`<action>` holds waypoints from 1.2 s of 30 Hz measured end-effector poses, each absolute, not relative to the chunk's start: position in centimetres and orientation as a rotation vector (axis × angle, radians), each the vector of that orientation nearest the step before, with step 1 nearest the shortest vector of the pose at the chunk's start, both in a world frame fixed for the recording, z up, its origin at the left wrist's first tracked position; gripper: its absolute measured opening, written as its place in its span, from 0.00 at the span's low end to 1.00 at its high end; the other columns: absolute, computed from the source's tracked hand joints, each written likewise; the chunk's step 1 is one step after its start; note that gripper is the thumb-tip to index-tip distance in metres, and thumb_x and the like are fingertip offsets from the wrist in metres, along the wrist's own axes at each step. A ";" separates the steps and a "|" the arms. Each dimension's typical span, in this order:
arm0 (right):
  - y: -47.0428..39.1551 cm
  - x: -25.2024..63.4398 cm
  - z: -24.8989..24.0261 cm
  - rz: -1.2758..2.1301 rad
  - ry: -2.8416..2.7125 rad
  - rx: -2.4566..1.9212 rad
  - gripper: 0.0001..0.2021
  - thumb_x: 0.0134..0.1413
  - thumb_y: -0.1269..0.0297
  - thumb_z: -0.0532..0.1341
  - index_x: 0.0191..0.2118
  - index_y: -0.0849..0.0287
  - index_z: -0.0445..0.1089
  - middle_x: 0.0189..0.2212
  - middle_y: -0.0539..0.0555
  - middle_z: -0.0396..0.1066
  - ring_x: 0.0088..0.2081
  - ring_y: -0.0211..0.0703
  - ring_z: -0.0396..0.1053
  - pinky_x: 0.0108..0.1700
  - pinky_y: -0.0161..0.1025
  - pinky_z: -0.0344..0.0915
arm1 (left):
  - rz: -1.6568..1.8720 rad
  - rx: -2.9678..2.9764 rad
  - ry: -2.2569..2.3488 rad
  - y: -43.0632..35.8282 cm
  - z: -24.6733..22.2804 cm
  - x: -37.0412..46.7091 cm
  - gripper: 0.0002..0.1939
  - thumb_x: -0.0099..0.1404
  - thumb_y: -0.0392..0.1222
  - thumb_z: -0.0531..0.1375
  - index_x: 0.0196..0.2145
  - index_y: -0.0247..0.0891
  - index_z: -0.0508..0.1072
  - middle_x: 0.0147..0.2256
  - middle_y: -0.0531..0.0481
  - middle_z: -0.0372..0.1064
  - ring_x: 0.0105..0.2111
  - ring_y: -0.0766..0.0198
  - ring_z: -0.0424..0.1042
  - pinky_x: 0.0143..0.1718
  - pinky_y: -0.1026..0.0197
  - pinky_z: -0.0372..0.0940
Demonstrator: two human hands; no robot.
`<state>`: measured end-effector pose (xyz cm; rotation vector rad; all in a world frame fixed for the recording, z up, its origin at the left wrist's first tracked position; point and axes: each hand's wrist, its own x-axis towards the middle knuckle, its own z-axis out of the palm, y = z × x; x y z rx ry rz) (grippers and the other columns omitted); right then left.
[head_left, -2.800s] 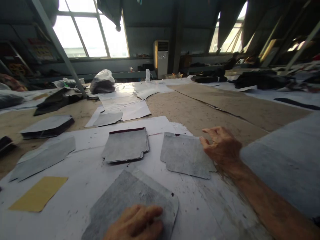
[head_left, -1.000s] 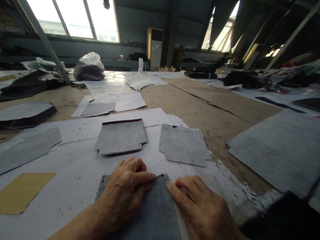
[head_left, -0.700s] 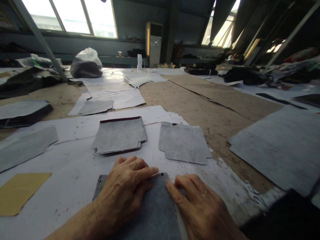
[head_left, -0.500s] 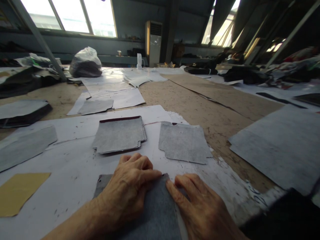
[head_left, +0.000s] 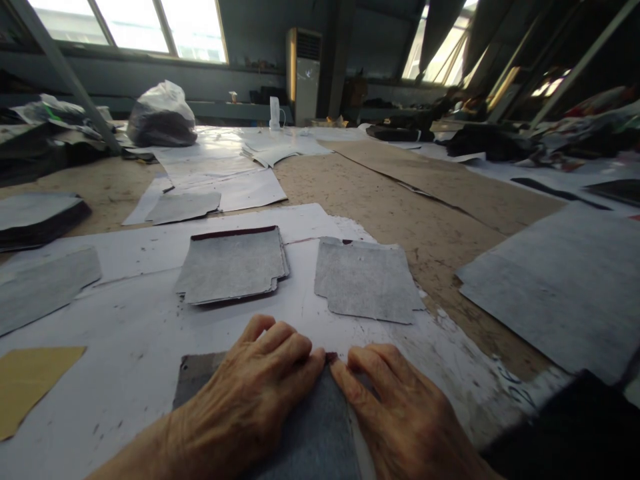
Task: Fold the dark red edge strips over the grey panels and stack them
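Note:
A grey sheet piece (head_left: 320,433), perhaps backed fabric, lies in front of me on white paper. My left hand (head_left: 260,393) rests across it, fingers curled and thumb pressing near its far edge. From the right, my right hand (head_left: 405,413) closes on the far right corner, forefinger against the edge. A small dark red strip (head_left: 331,358) shows between the fingertips, where the edge is turned over. Most of the far edge is hidden under the left hand. Beyond the hands sit a stack of grey pieces (head_left: 230,267) with a dark red edge and a single notched grey piece (head_left: 367,280).
White paper (head_left: 140,360) covers the near table. A yellow-brown card (head_left: 37,383) lies at left, near another grey piece (head_left: 50,283) and a dark stack (head_left: 40,217). Large grey sheets (head_left: 555,287) are on the right. A filled plastic bag (head_left: 163,117) stands farther back.
The edge between my fingertips is now turned over, showing dark red. My left thumb has come slightly closer to the corner. The view has shifted a little.

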<state>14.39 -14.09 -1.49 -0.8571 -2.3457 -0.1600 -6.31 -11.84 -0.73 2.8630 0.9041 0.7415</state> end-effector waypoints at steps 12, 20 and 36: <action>-14.1 14.4 -1.4 -0.113 -2.246 -0.879 0.15 0.49 0.80 0.51 0.41 0.69 0.71 0.34 0.60 0.70 0.38 0.44 0.66 0.40 0.40 0.69 | 0.693 2.963 0.925 -11.9 -0.4 -6.0 0.15 0.68 0.34 0.43 0.46 0.34 0.66 0.32 0.50 0.66 0.32 0.62 0.60 0.41 0.52 0.49; -14.4 14.8 -0.7 -0.149 -2.135 -0.982 0.13 0.51 0.79 0.53 0.38 0.64 0.71 0.32 0.55 0.72 0.35 0.39 0.70 0.39 0.35 0.69 | 0.646 3.026 0.893 -12.3 0.0 -5.6 0.15 0.68 0.33 0.43 0.46 0.32 0.66 0.32 0.49 0.66 0.32 0.62 0.60 0.41 0.51 0.48; -14.3 14.7 -1.4 -0.130 -2.262 -0.923 0.17 0.50 0.80 0.50 0.43 0.68 0.70 0.34 0.60 0.68 0.37 0.43 0.64 0.36 0.39 0.67 | 0.626 3.000 0.890 -12.1 0.0 -5.4 0.17 0.69 0.33 0.41 0.46 0.34 0.66 0.31 0.49 0.65 0.30 0.63 0.59 0.40 0.51 0.50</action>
